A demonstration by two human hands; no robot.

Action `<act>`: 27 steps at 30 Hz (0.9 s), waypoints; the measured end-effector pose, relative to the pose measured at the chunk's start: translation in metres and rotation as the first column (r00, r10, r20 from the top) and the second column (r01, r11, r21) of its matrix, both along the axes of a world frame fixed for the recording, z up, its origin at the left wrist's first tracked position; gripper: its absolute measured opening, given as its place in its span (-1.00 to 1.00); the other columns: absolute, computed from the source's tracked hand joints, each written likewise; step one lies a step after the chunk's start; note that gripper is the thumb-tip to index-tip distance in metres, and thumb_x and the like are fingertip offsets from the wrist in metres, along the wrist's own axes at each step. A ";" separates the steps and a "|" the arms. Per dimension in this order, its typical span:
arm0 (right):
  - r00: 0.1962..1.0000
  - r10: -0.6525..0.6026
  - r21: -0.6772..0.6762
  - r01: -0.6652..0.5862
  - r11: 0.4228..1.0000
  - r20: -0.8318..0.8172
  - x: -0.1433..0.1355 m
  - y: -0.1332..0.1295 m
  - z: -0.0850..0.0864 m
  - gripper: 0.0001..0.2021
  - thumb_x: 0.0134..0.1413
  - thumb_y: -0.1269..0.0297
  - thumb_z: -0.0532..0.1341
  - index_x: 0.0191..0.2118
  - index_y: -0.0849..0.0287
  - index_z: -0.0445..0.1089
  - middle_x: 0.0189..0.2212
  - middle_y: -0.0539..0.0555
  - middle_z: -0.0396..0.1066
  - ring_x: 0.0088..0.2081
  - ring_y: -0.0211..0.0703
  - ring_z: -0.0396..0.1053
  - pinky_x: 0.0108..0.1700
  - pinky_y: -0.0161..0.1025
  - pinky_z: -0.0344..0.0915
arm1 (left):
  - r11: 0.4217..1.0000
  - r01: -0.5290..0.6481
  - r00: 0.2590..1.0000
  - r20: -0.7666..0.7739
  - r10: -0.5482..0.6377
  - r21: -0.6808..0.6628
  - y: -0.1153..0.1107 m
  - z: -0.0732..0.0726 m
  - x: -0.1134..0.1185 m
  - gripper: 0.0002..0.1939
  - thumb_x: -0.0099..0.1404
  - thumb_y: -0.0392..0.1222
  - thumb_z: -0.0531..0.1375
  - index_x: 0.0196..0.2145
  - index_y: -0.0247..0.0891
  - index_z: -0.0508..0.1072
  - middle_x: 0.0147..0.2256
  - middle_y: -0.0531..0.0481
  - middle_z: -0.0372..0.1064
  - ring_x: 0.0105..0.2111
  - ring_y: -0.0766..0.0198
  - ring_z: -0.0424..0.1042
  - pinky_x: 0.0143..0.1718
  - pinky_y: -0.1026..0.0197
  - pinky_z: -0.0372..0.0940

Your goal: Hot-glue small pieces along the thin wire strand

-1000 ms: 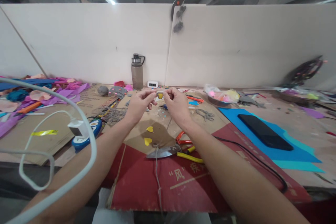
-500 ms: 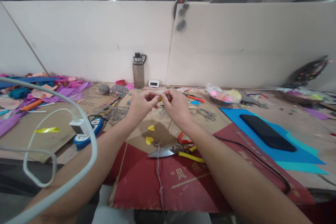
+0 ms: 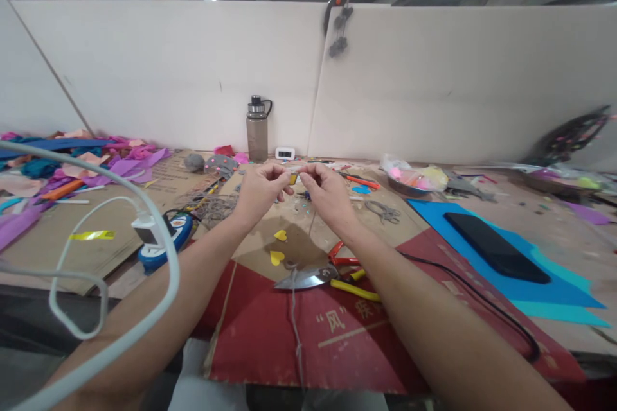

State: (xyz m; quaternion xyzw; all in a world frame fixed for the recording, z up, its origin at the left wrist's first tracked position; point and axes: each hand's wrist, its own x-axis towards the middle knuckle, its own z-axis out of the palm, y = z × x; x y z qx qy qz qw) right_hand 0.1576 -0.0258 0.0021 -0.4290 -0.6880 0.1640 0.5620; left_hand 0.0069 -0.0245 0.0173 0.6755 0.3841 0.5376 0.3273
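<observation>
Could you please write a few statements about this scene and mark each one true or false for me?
1. A small yellow piece is at the fingertips between the left hand and the right hand. True.
2. The water bottle is lying on its side. False: it stands upright.
3. Two yellow hearts lie on the cardboard. True.
4. The black phone is underneath the blue sheet. False: it lies on top of it.
5. The right hand is gripping the red-handled scissors. False: they lie on the cardboard.
</observation>
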 end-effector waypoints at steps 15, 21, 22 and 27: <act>0.979 -0.116 0.053 0.109 0.993 0.166 0.000 -0.005 0.006 -0.83 0.11 0.27 0.04 -0.45 0.15 0.27 -0.52 -0.01 0.30 -0.47 -0.23 0.19 -0.34 -0.25 0.11 | 0.976 0.170 0.985 0.031 -0.167 -0.137 0.004 0.003 -0.002 -0.78 0.12 -0.09 0.23 -0.49 -0.34 0.49 -0.57 -0.05 0.43 -0.62 0.36 0.38 -0.65 0.37 0.18; 0.972 -0.144 0.053 0.136 0.989 0.183 0.002 -0.004 0.007 -0.83 0.12 0.27 0.04 -0.46 0.14 0.24 -0.53 -0.01 0.29 -0.46 -0.21 0.19 -0.34 -0.24 0.09 | 0.955 0.227 0.973 0.092 -0.212 -0.193 0.005 0.005 -0.003 -0.68 0.10 0.03 0.25 -0.40 -0.34 0.52 -0.46 -0.11 0.47 -0.55 0.28 0.47 -0.67 0.36 0.19; 0.971 -0.145 0.052 0.137 0.989 0.190 0.002 -0.004 0.006 -0.84 0.12 0.28 0.04 -0.46 0.14 0.23 -0.53 -0.01 0.29 -0.46 -0.22 0.19 -0.34 -0.24 0.09 | 0.965 0.207 0.978 0.037 -0.204 -0.164 0.005 0.004 -0.003 -0.69 0.08 0.01 0.27 -0.39 -0.34 0.52 -0.47 -0.09 0.47 -0.55 0.29 0.47 -0.66 0.36 0.20; 0.966 -0.149 0.071 0.137 0.988 0.213 0.001 -0.003 0.004 -0.84 0.12 0.29 0.04 -0.47 0.13 0.22 -0.52 -0.01 0.29 -0.45 -0.21 0.19 -0.34 -0.25 0.08 | 0.993 0.110 0.990 -0.085 -0.113 -0.037 0.003 0.002 0.000 -0.82 0.10 -0.13 0.27 -0.44 -0.32 0.51 -0.56 -0.02 0.45 -0.63 0.36 0.40 -0.67 0.38 0.22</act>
